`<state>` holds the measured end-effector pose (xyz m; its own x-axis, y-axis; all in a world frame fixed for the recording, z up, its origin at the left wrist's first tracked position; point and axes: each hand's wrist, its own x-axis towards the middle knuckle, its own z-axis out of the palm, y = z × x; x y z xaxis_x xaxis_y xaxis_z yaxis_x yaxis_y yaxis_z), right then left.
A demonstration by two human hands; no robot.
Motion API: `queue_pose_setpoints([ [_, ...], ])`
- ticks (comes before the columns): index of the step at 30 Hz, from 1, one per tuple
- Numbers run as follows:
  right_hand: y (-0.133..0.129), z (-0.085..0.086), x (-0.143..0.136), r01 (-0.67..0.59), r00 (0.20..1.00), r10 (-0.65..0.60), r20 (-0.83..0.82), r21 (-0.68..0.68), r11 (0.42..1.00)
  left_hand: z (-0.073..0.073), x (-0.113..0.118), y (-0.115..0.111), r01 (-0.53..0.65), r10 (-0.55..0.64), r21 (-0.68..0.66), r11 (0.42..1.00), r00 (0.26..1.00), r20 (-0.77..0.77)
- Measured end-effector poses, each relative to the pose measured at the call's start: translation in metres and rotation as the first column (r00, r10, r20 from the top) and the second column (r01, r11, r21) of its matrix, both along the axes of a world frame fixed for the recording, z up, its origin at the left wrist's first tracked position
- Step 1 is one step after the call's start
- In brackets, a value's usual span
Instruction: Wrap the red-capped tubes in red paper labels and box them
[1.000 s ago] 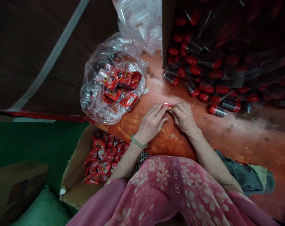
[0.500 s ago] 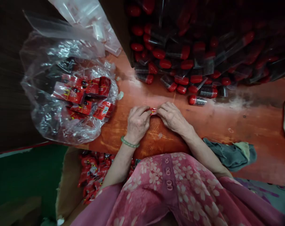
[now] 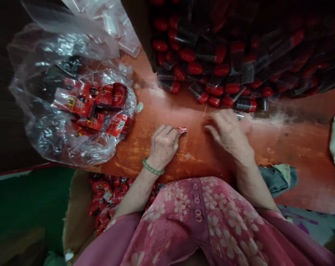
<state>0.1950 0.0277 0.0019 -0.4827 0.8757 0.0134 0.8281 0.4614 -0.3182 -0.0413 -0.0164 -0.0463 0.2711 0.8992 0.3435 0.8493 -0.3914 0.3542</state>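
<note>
Between the fingertips of my left hand (image 3: 164,145) is a small folded red packet (image 3: 182,130), held just above the reddish tabletop (image 3: 195,153). A green bead bracelet circles that wrist. My right hand (image 3: 225,127) is off to the right, apart from the packet, with its thumb and fingers spread and slightly blurred. It partly covers a clear capsule tube (image 3: 238,115) lying on the table. Nothing shows between its fingers.
Clear tubes with red caps (image 3: 223,69) fill the upper right. At the left, a clear plastic bag (image 3: 34,122) holds red printed packets (image 3: 119,125). Below the table edge, a cardboard box (image 3: 76,207) holds red items. A grey-green cloth (image 3: 275,181) lies at the right.
My right hand has let go of the red packet and moved right, its fingers now apart. My left hand still holds the packet in nearly the same place. The view has shifted slightly.
</note>
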Motion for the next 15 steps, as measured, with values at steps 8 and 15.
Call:
queue_pose_setpoints([
  [8, 0.012, -0.001, 0.042, 0.301, 0.913, -0.284, 0.293, -0.01, 0.954, 0.002, -0.002, -0.006, -0.063, 0.131, -0.144, 0.988, 0.834, 0.537],
  [15, 0.002, -0.009, 0.017, 0.231, 0.96, -0.219, 0.177, -0.054, 0.971, 0.012, -0.002, -0.012, -0.025, 0.142, -0.175, 0.984, 0.702, 0.698],
])
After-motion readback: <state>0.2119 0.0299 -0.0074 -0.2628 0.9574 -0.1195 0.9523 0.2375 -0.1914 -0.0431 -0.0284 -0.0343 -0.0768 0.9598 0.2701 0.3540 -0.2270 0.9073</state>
